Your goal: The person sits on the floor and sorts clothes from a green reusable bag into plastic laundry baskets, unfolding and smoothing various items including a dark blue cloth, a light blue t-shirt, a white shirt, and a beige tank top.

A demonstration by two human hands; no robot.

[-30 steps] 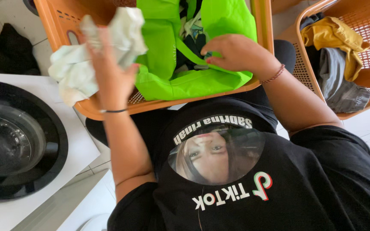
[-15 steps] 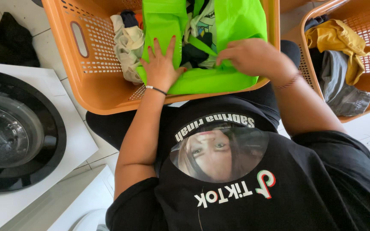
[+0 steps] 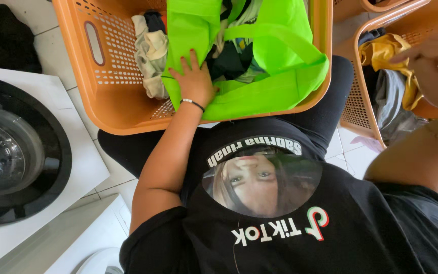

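Two hands in view. Left hand (image 3: 194,80) lies flat, fingers spread, on the green tote bag (image 3: 275,76) inside the orange laundry basket (image 3: 79,66), seemingly pinning it. Right of the bag, right hand (image 3: 434,66) hovers loosely open, empty, over the yellow garment (image 3: 381,53).

Open bright-green cloth bag (image 3: 275,81) in orange basket (image 3: 107,101)

white tile floor (image 3: 348,152), white washer (image 3: 21,152) at left, daylight
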